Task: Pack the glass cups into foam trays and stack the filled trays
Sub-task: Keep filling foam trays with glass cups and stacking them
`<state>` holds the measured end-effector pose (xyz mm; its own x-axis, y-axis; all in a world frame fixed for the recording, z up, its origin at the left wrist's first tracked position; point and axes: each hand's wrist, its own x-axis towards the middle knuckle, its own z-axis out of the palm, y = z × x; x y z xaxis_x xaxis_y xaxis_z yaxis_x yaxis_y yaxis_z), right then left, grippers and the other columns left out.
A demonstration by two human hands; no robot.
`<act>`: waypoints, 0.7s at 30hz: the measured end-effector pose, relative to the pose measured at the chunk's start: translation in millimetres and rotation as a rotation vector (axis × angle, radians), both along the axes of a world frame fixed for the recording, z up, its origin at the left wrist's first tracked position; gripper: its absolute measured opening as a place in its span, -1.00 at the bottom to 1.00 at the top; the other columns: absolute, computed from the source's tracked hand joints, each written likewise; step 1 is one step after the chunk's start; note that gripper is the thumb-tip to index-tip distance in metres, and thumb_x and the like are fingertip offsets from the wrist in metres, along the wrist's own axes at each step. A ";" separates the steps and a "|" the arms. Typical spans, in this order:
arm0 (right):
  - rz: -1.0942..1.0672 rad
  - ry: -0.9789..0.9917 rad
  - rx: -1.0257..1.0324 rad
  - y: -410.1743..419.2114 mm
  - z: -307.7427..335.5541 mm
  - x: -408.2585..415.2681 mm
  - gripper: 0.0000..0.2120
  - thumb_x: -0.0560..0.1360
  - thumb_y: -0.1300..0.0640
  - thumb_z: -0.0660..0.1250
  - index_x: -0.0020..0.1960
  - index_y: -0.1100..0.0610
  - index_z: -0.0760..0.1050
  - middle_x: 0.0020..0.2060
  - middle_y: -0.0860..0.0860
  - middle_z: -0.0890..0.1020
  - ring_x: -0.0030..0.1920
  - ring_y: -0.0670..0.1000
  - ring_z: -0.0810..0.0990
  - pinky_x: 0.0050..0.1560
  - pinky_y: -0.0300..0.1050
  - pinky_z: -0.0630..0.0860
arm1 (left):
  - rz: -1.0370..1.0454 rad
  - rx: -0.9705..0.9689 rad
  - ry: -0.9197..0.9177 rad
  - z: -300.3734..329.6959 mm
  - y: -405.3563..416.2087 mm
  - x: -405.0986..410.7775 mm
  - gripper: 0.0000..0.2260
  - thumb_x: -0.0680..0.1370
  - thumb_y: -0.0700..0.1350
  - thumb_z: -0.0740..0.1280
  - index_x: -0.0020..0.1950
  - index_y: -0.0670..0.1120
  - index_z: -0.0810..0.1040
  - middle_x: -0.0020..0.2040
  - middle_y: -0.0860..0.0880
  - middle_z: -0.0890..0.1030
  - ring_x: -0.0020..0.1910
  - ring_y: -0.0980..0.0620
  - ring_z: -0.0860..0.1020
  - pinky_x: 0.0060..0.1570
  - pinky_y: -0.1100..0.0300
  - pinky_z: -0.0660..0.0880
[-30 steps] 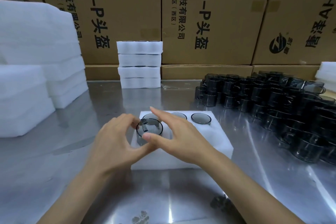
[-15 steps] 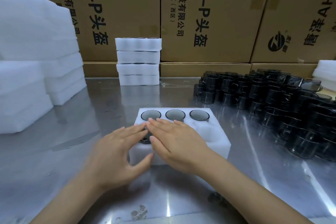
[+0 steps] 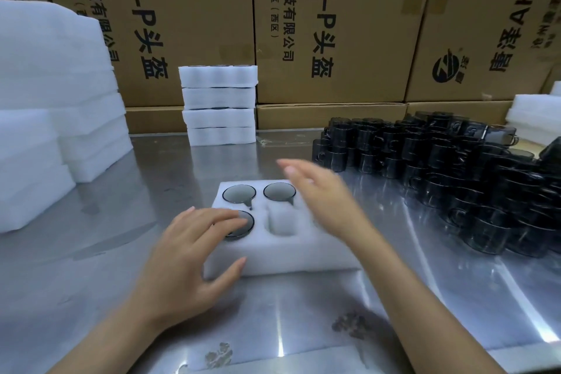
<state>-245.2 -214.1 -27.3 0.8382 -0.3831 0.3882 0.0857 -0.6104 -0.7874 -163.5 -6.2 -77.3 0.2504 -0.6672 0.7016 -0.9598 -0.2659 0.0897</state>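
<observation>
A white foam tray (image 3: 291, 255) lies on the steel table in front of me. Two smoked glass cups (image 3: 239, 194) (image 3: 279, 191) sit in its back pockets; a third back pocket is hidden behind my right hand. Another cup (image 3: 244, 225) sits in the front left pocket, and my left hand (image 3: 194, 252) rests on it with straight fingers, thumb against the tray's front wall. The front middle pocket (image 3: 280, 220) is empty. My right hand (image 3: 321, 194) hovers open above the tray's right side, blurred, fingers stretched out. A large heap of dark glass cups (image 3: 449, 179) lies at the right.
A stack of several filled foam trays (image 3: 219, 105) stands at the back centre. Piles of foam sheets (image 3: 57, 106) fill the left side, and more foam (image 3: 534, 112) shows at the far right. Cardboard boxes (image 3: 328, 24) wall off the back.
The cup went down into the front left pocket under both hands. My right hand has since lifted off and swung right and back; my left hand stays on the cup.
</observation>
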 end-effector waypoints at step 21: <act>-0.972 0.314 -0.112 -112.9 -42.3 -22.9 -0.55 0.45 0.30 0.27 0.32 0.21 0.29 0.33 0.16 0.20 0.13 0.22 0.40 0.07 0.08 0.44 | 0.129 0.153 0.028 4.1 -47.9 27.8 -0.59 0.37 0.19 0.25 0.10 0.00 0.57 -0.33 0.06 0.54 -0.34 -0.06 0.48 -0.20 0.10 0.43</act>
<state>-268.1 -327.0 -69.5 0.2548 -0.9254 0.2804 -0.6850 -0.3774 -0.6231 -135.7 -54.1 -73.2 0.3582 -0.7267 0.5862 -0.9148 -0.3988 0.0647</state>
